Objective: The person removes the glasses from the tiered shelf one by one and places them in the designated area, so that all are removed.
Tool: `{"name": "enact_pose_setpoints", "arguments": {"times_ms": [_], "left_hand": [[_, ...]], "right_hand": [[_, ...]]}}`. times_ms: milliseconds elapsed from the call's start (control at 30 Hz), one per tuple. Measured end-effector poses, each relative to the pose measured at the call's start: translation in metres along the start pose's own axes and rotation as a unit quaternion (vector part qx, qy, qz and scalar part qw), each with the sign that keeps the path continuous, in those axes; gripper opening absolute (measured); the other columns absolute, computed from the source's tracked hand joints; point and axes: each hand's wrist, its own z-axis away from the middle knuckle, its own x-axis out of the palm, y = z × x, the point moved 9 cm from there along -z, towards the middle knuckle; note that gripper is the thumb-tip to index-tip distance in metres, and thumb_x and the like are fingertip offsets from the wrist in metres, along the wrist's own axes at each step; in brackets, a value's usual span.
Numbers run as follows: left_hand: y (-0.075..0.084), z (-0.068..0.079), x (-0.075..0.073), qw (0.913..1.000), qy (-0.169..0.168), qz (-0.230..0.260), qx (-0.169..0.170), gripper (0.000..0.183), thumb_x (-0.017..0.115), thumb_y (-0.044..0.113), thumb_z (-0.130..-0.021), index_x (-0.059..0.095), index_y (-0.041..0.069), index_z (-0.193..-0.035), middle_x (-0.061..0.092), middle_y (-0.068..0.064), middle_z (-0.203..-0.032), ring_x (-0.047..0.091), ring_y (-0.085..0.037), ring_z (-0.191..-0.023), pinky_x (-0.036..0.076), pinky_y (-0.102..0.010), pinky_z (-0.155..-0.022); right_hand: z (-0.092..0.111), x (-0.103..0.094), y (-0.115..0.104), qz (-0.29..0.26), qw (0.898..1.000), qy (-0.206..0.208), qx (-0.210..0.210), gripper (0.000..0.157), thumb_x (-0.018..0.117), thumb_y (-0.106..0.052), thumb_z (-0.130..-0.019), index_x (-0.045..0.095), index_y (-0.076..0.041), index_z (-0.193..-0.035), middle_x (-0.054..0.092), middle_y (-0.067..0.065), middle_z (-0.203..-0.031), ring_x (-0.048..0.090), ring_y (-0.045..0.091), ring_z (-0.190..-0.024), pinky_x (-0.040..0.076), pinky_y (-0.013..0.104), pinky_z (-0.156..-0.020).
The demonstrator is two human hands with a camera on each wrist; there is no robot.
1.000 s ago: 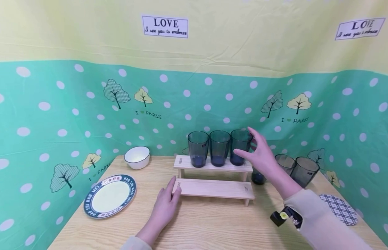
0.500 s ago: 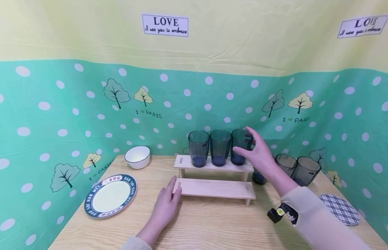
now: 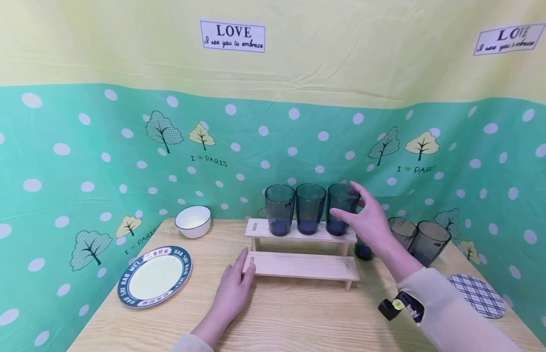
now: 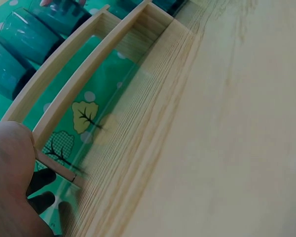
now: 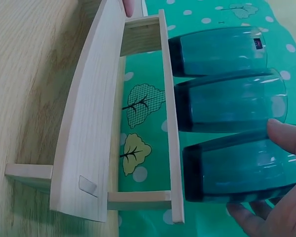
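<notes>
Three dark blue-tinted drinking glasses stand upright in a row on the upper step of a two-step wooden rack (image 3: 299, 264). They are the left glass (image 3: 279, 210), the middle glass (image 3: 310, 209) and the right glass (image 3: 337, 224). My right hand (image 3: 368, 220) holds the right glass by its upper part, thumb in front and fingers round the far side. In the right wrist view, its base sits at the upper step. My left hand (image 3: 233, 286) holds the left end of the lower step, thumb on top; its fingers show past the end in the left wrist view.
Behind my right forearm stand two grey-brown glasses (image 3: 431, 239) and another dark blue glass (image 3: 363, 250), partly hidden. A checked round mat (image 3: 477, 296) lies at the right. On the left are a white bowl (image 3: 193, 222) and a blue-rimmed plate (image 3: 156, 278). Patterned cloth surrounds the table.
The right glass has shifted slightly to the right with my right hand, widening the gap to the middle glass. My left hand stays at the rack's end.
</notes>
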Motion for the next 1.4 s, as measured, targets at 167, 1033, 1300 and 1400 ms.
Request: {"name": "enact_pose_setpoints", "arguments": {"times_ms": [167,1033,1300,1400], "left_hand": [[0.0,0.001,-0.001,1.0,0.0,0.0,-0.002,0.063,0.05,0.041,-0.119,0.042,0.004,-0.169,0.054,-0.021,-0.163,0.033,-0.062,-0.154,0.018,-0.073,-0.13],[0.001,0.002,-0.002,1.0,0.001,-0.004,-0.006,0.062,0.05,0.04,-0.119,0.042,0.004,-0.169,0.055,-0.022,-0.162,0.031,-0.067,-0.152,0.021,-0.075,-0.128],[0.0,0.002,-0.002,1.0,0.0,-0.003,-0.002,0.062,0.049,0.041,-0.12,0.042,0.003,-0.169,0.054,-0.022,-0.162,0.032,-0.066,-0.153,0.02,-0.075,-0.128],[0.001,0.002,-0.002,1.0,-0.001,-0.003,-0.001,0.063,0.049,0.04,-0.12,0.041,0.003,-0.169,0.055,-0.022,-0.162,0.035,-0.062,-0.153,0.019,-0.074,-0.129]], "right_hand": [[0.009,-0.007,-0.002,0.01,1.0,0.008,-0.001,0.107,0.089,-0.049,-0.094,0.026,-0.026,-0.178,0.042,0.013,-0.172,0.041,0.046,-0.154,0.048,0.067,-0.114],[0.061,-0.052,0.004,0.033,0.999,0.003,0.004,0.111,0.09,-0.059,-0.09,0.024,-0.039,-0.177,0.032,0.017,-0.177,0.045,0.053,-0.15,0.05,0.071,-0.11],[0.068,-0.06,0.011,0.026,1.0,0.001,0.008,0.111,0.089,-0.057,-0.092,0.022,-0.036,-0.178,0.031,0.021,-0.176,0.049,0.056,-0.146,0.053,0.071,-0.108],[0.069,-0.062,0.014,0.029,1.0,0.002,0.009,0.11,0.089,-0.056,-0.092,0.022,-0.035,-0.178,0.03,0.022,-0.177,0.05,0.058,-0.145,0.054,0.07,-0.107]]}}
